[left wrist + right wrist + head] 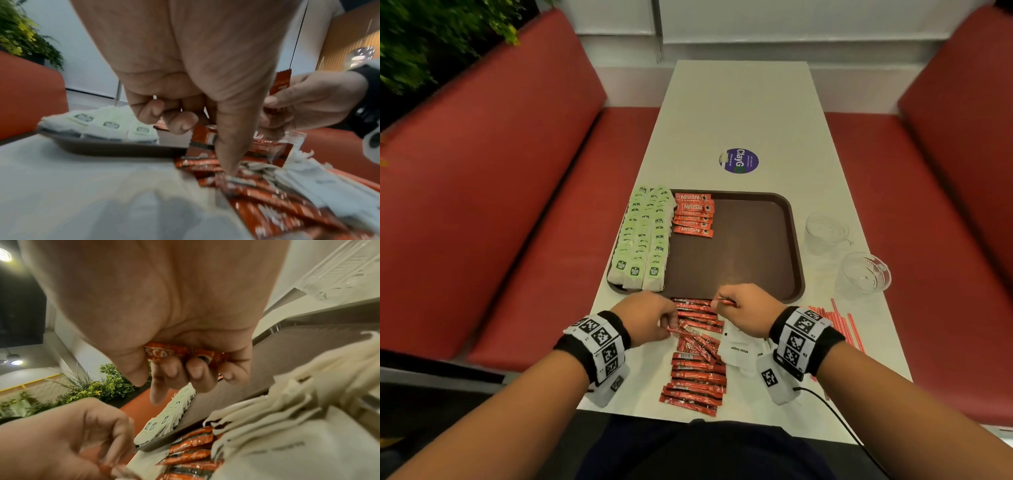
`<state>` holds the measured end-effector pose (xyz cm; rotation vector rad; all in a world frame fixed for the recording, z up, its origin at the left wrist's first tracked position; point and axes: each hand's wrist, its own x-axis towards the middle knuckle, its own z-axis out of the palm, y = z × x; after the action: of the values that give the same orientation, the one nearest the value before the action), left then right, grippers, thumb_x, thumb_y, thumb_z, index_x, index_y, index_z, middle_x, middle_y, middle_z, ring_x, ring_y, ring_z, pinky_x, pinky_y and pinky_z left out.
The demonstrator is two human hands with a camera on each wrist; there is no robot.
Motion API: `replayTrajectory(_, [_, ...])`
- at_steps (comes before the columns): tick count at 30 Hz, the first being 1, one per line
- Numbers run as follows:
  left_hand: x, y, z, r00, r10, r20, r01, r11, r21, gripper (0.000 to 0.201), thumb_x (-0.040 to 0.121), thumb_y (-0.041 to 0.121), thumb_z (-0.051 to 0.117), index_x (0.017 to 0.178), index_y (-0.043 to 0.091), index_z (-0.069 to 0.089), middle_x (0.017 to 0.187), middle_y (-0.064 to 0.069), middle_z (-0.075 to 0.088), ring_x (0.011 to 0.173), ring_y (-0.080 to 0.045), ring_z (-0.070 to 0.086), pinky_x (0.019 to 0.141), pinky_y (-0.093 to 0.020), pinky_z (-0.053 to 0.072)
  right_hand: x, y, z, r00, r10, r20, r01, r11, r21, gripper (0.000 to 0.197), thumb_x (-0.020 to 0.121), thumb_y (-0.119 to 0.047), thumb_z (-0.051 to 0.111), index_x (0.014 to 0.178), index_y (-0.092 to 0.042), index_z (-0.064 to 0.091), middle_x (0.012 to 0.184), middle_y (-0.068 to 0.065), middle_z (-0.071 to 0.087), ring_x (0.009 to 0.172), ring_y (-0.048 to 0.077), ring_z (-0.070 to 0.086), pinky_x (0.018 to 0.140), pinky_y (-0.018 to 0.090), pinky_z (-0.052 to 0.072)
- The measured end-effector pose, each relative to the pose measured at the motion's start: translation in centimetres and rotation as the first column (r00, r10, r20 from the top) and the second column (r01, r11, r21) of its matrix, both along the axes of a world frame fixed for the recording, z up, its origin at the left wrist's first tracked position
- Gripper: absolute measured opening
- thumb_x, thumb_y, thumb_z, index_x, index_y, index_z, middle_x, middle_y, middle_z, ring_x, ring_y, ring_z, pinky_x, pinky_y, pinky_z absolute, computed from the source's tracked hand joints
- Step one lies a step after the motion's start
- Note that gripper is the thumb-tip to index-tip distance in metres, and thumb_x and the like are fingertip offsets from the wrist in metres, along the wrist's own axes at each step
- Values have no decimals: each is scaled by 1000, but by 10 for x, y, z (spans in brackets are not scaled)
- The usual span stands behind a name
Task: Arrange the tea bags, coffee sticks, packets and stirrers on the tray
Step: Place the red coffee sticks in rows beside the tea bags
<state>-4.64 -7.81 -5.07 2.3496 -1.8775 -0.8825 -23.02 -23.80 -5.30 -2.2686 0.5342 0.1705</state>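
Observation:
A brown tray [756, 246] holds rows of green-tagged tea bags [642, 240] on its left side and a short row of red coffee sticks [693, 216] beside them. More loose coffee sticks [697, 373] lie in a pile on the table in front of the tray. My left hand [669, 323] pinches one stick [683, 329] at the top of that pile. My right hand [722, 303] hovers at the tray's near edge, fingers curled round a coffee stick [180, 353]. White sugar packets [739, 351] lie under my right wrist. Red-striped stirrers [851, 325] lie at the right.
Two clear glass cups [825, 233] [864, 275] stand to the right of the tray. A round purple sticker [738, 161] lies on the table beyond it. Red bench seats [534, 205] flank the narrow white table [739, 102]. A cable [835, 418] trails from my right wrist.

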Motion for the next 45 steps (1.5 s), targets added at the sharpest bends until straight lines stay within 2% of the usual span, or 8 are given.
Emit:
replayTrajectory(6, [-4, -9, 13, 999, 3, 45, 18, 891, -454, 18, 76, 13, 72, 77, 27, 60, 77, 15, 54, 74, -5, 50, 69, -23, 44, 18, -3, 12, 999, 50, 9, -50, 999, 12, 45, 101, -49, 48, 78, -13, 61, 82, 8, 63, 74, 22, 59, 71, 37, 48])
replayTrajectory(10, [-3, -17, 10, 997, 22, 80, 28, 822, -569, 22, 71, 12, 75, 72, 25, 58, 74, 14, 54, 71, -8, 48, 67, -32, 48, 22, -11, 12, 998, 51, 33, -53, 997, 64, 25, 99, -39, 58, 88, -18, 66, 84, -1, 66, 78, 16, 62, 72, 33, 49])
replayTrajectory(16, [6, -23, 4, 990, 120, -73, -141, 819, -557, 22, 81, 41, 77, 96, 30, 66, 96, 17, 56, 90, -3, 51, 79, -19, 43, 28, -21, 9, 993, 35, 109, -34, 999, -19, 11, 96, -31, 64, 85, -29, 60, 83, -12, 61, 77, 4, 56, 69, 24, 44])
replayTrajectory(21, [20, -39, 0, 991, 109, 79, -49, 837, -545, 10, 89, 41, 68, 94, 34, 71, 86, 19, 63, 82, -9, 46, 76, -35, 42, 35, -28, 7, 991, -21, 134, 28, 998, -53, 7, 94, -32, 65, 91, -26, 64, 87, -9, 64, 81, 10, 60, 76, 31, 51])
replayTrajectory(24, [33, -60, 2, 959, 255, 122, -162, 850, -500, 8, 91, 41, 64, 94, 37, 70, 82, 22, 58, 84, -10, 41, 80, -35, 37, 38, -35, 6, 973, -178, 148, 179, 984, 11, 18, 96, -32, 61, 111, -26, 52, 86, -5, 66, 75, 12, 62, 71, 31, 51])
replayTrajectory(27, [50, -87, -2, 928, 325, 181, -253, 908, -335, 12, 94, 45, 60, 97, 38, 70, 84, 19, 61, 94, -13, 45, 87, -36, 38, 38, -41, 9, 957, -258, 130, 253, 966, 52, 19, 99, -22, 54, 110, -20, 39, 78, 0, 58, 61, 14, 53, 61, 31, 44])
replayTrajectory(35, [70, -143, -25, 897, 208, 389, -200, 978, -63, 16, 93, 48, 59, 101, 41, 72, 106, 10, 68, 108, -21, 52, 91, -40, 43, 34, -58, 5, 967, -246, 72, 242, 968, 64, 13, 97, -15, 51, 99, -20, 39, 74, 2, 54, 60, 14, 46, 60, 34, 42])
replayTrajectory(45, [73, -174, -28, 936, 98, 339, -114, 993, 27, 21, 85, 43, 72, 105, 37, 71, 105, 7, 69, 103, -17, 61, 93, -35, 49, 30, -67, 1, 955, -291, 56, 283, 952, 113, 16, 94, -9, 50, 101, -18, 39, 74, 1, 50, 58, 13, 42, 60, 31, 38])
